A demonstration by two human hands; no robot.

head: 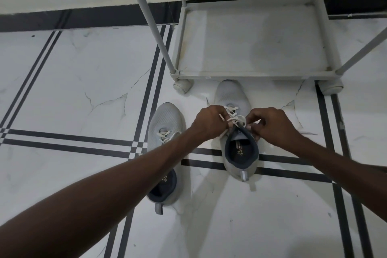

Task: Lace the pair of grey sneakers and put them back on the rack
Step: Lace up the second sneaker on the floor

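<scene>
Two grey sneakers stand on the tiled floor, toes toward the rack. The right sneaker (230,94) has a dark lining, and its white lace (234,118) crosses the upper eyelets. My left hand (207,123) pinches one lace end at the sneaker's left side. My right hand (270,124) pinches the other end at its right side, and a loose lace tip (307,133) trails on the floor beyond it. The left sneaker (166,119) lies under my left forearm with its white lace showing in the lower eyelets. The grey rack (251,74) stands just behind the shoes.
The rack's bottom shelf (255,37) is bare, framed by grey poles (150,16) and round feet (182,87). White marble tiles with black stripe lines (69,138) cover the floor. A black skirting band (83,16) runs along the wall behind.
</scene>
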